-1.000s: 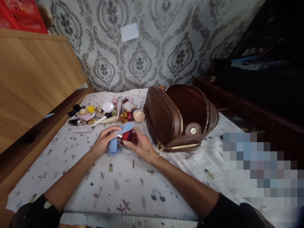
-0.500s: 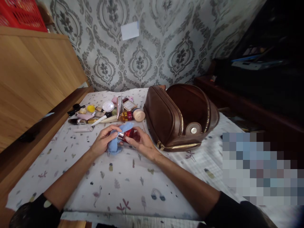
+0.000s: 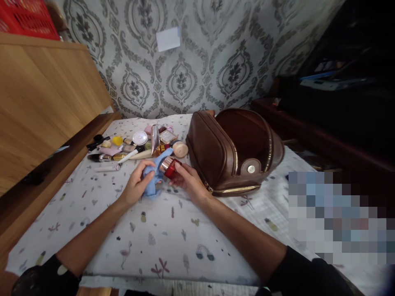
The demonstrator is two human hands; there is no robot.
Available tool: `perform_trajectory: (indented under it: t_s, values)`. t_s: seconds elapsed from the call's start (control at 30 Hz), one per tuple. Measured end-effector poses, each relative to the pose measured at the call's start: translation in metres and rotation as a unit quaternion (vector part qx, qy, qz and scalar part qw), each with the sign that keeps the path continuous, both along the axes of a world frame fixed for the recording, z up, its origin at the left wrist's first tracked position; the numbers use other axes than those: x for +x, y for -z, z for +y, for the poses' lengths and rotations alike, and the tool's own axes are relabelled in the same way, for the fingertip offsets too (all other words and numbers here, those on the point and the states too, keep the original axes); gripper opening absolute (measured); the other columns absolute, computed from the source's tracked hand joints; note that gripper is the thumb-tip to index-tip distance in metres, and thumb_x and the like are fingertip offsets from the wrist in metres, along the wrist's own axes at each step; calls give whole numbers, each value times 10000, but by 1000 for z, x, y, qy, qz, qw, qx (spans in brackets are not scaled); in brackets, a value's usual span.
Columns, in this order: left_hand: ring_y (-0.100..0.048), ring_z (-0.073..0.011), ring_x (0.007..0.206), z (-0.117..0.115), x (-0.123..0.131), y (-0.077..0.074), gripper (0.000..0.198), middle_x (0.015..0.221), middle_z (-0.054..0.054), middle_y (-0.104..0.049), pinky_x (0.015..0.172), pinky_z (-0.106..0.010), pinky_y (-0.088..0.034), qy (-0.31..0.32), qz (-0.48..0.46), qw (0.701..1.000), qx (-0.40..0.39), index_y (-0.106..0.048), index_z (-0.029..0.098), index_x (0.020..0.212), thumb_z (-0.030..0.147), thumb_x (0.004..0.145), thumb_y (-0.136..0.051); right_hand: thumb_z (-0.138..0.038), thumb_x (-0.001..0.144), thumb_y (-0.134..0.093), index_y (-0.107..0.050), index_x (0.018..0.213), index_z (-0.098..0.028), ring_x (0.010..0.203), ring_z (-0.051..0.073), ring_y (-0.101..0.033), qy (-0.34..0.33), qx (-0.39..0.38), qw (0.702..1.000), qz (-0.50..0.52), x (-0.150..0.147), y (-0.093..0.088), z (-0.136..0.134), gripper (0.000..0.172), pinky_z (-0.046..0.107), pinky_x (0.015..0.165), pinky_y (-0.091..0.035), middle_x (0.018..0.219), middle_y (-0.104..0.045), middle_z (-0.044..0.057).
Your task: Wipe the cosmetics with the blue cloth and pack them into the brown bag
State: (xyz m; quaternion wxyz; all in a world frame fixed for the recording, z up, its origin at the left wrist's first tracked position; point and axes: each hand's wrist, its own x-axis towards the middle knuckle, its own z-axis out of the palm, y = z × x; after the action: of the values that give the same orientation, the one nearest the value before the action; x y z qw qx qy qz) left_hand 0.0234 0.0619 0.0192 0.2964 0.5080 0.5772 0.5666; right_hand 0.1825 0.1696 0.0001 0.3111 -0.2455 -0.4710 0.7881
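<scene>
My right hand [image 3: 191, 182] grips a small red bottle with a metallic cap [image 3: 170, 166], tilted with the cap pointing up and left. My left hand [image 3: 138, 185] is closed on a light blue cloth [image 3: 154, 176] that presses against the bottle's cap end. Both hands hover just above the patterned white bedsheet [image 3: 160, 230], in front of a pile of cosmetics [image 3: 138, 144]. An open brown leather bag [image 3: 231, 150] lies right beside my right hand.
A wooden headboard and ledge [image 3: 46, 123] run along the left. Dark furniture [image 3: 324, 135] lines the right side. Patterned grey wallpaper [image 3: 185, 61] stands behind the bed. A red crate [image 3: 21, 18] sits at the top left.
The red bottle has been raised and tilted, its cap now pointing up. The blue cloth in my left hand has shifted along the cap end.
</scene>
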Motion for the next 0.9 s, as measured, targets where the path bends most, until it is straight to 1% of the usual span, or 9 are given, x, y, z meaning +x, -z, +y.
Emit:
perform_trajectory:
  t_s: [0.07,0.17,0.23,0.3,0.4,0.53,0.73,0.8,0.9]
  values:
    - [-618,-174,894,0,0,1,332,1092,-32,-619,800,-323,-587,-56,20,998,30,-531,242,1180,420,915,-624,-619,717,-758,-585,956,-196,585,157,-617,16,9,1000,-1,-1,2,0,516,305,584,-473,763,-689,23]
    - [-608,-232,1127,-2,0,0,364,1241,-79,-632,990,-374,-513,-110,140,981,73,-525,224,1281,386,957,-563,-603,732,-750,-579,977,-204,595,170,-627,33,52,998,-25,-1,5,-1,498,319,592,-487,747,-678,15]
    - [-565,-264,1250,-3,1,-1,372,1321,-97,-622,1091,-414,-442,-93,241,962,84,-537,211,1333,335,983,-518,-593,733,-750,-572,977,-209,588,181,-624,31,94,994,-54,-1,6,-2,488,324,578,-487,704,-659,5]
    - [-509,-280,1340,-3,2,-1,376,1392,-107,-594,1145,-454,-394,-37,331,937,103,-549,213,1364,271,1000,-474,-579,724,-759,-568,981,-214,577,179,-611,22,132,988,-72,-1,6,-3,486,325,569,-483,688,-647,-5]
    - [-440,-276,1411,-1,4,0,395,1459,-106,-547,1176,-476,-363,8,409,900,153,-566,231,1380,191,1008,-439,-564,701,-777,-567,979,-221,593,170,-615,7,131,990,-57,0,3,-4,489,323,582,-493,737,-658,-5]
    - [-495,-277,1364,1,0,3,412,1436,-105,-564,1141,-472,-414,2,420,889,179,-584,254,1385,167,1000,-469,-580,691,-781,-582,921,-214,617,181,-637,3,23,1000,-2,3,-2,-4,476,326,603,-504,754,-673,12]
    - [-592,-243,1260,-1,1,6,370,1375,-99,-625,1069,-431,-496,-14,376,910,174,-630,264,1333,220,997,-482,-467,874,-640,-647,877,-187,696,186,-658,-34,-144,987,59,10,-12,-2,281,300,645,-536,782,-684,60]
    - [-614,-242,1231,-2,3,5,346,1329,-95,-662,1058,-412,-504,-38,356,920,161,-646,237,1302,256,991,-494,-451,907,-593,-658,898,-181,697,175,-654,-55,-169,982,68,11,-15,-2,278,285,650,-544,820,-692,70]
    - [-659,-250,1142,-5,6,2,338,1250,-87,-708,1015,-382,-514,-82,304,942,112,-655,212,1264,316,964,-539,-498,919,-551,-666,953,-174,687,172,-635,-96,-159,979,80,13,-17,-2,346,285,644,-546,870,-701,88]
